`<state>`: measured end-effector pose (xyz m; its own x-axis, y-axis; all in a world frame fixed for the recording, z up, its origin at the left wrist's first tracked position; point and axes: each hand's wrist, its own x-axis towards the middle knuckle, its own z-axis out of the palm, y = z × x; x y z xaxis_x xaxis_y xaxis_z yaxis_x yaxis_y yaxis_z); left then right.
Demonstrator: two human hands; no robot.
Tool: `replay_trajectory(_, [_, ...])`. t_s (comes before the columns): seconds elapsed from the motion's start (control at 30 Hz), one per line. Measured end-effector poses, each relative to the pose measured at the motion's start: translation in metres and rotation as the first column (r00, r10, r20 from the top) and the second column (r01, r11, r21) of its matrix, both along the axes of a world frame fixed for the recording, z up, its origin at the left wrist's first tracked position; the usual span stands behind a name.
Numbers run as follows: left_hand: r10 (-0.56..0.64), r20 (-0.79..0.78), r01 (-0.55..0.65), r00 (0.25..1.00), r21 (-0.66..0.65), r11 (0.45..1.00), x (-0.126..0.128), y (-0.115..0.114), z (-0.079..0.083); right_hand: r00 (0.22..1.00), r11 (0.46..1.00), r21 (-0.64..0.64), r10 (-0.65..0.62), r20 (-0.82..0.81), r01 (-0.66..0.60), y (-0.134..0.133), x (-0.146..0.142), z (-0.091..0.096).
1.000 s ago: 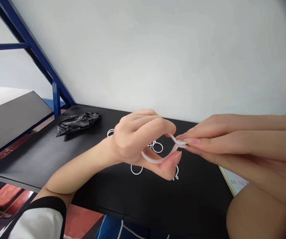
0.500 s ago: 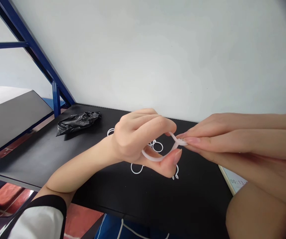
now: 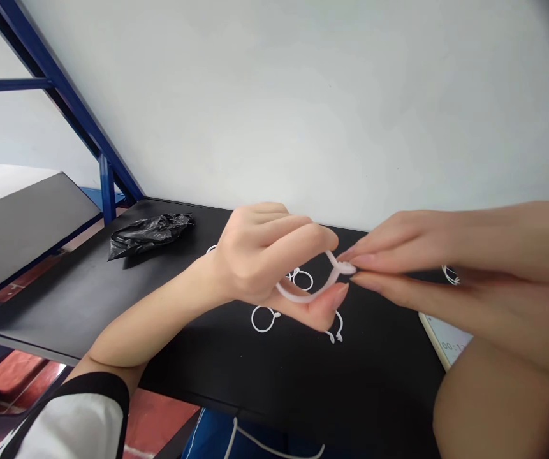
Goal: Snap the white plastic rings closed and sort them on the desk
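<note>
A white plastic ring (image 3: 298, 296) with a small tab (image 3: 347, 268) is held up above the black table (image 3: 274, 382). My left hand (image 3: 274, 255) is closed on the ring's loop, with the forefinger over its upper end and the thumb along its lower side. Coming from the right, my right hand (image 3: 412, 255) has its fingertips and thumb tip on either side of the tab in a loose pinch. Several similar white rings lie below on the table, among them one ring (image 3: 263, 319) with a small end piece and another (image 3: 338, 326) partly behind my left thumb.
A crumpled black plastic bag (image 3: 152, 234) lies at the table's back left. A phone (image 3: 446, 341) showing a timer is partly hidden under my right arm. White rings (image 3: 450, 274) show behind my right hand. A blue metal frame (image 3: 106, 185) and a pale wall (image 3: 303, 115) stand behind.
My right thumb has eased down from the fingers, opening a gap beside the tab. My left hand with the ring has shifted slightly up. More of the ring on the table below shows.
</note>
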<state>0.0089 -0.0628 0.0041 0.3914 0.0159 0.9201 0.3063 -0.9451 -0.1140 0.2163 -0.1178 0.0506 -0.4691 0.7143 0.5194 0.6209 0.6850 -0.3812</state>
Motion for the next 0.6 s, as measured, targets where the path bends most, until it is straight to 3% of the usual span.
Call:
replay_trajectory(0.1, [0.183,-0.216,-0.218,0.959,-0.150,0.964,-0.003,0.007,-0.001,0.993,0.975,-0.214,-0.044,0.109,0.067,0.020,0.007,-0.003])
replay_trajectory(0.17, [0.200,-0.353,-0.304,0.914,-0.270,0.914,-0.004,0.015,-0.004,0.958,0.884,-0.437,-0.039,0.285,0.166,0.031,0.005,-0.011])
replay_trajectory(0.23, [0.177,-0.504,-0.396,0.846,-0.371,0.840,-0.003,0.028,-0.011,0.905,0.813,-0.526,-0.001,0.426,0.248,0.037,-0.005,-0.022])
replay_trajectory(0.33, [0.124,-0.750,-0.613,0.650,-0.420,0.670,-0.004,0.048,-0.026,0.825,0.744,-0.583,0.077,0.560,0.326,0.038,-0.033,-0.039])
replay_trajectory(0.43, [-0.046,-0.913,-0.788,0.405,-0.374,0.488,-0.006,0.060,-0.039,0.671,0.644,-0.597,0.172,0.722,0.477,0.039,-0.060,-0.050])
replay_trajectory(0.5, [-0.143,-0.936,-0.855,0.320,-0.351,0.383,-0.006,0.063,-0.043,0.580,0.625,-0.546,0.178,0.795,0.557,0.044,-0.071,-0.056])
replay_trajectory(0.6, [-0.203,-0.938,-0.895,0.280,-0.331,0.299,-0.003,0.064,-0.043,0.542,0.608,-0.551,0.223,0.810,0.572,0.056,-0.075,-0.073])
